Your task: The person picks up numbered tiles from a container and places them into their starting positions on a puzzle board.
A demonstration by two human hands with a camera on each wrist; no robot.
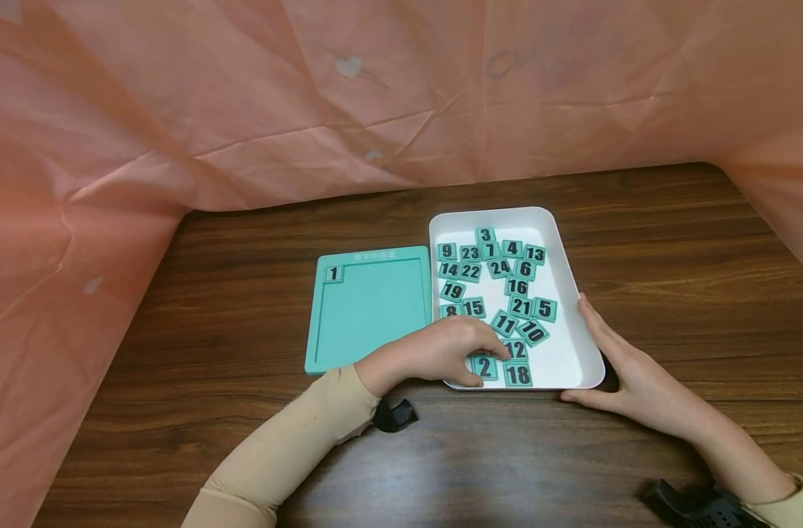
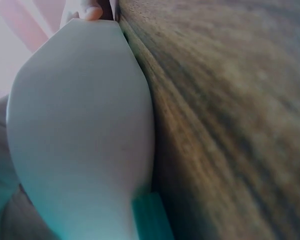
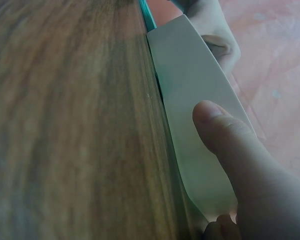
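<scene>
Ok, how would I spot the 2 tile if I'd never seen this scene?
Find the white tray on the wooden table, right of the teal board. Near its front edge, beside the left grip, lies the 2 tile. Unlike the neighbouring 12 tile and 18 tile, it carries a single digit.

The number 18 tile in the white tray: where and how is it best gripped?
Probably by its left and right edges, pinched from above. Tile 18 lies flat; bare floor of the white tray borders its right edge, a narrow gap parts its left from tile 2, and tile 12 crowds its far edge.
</scene>
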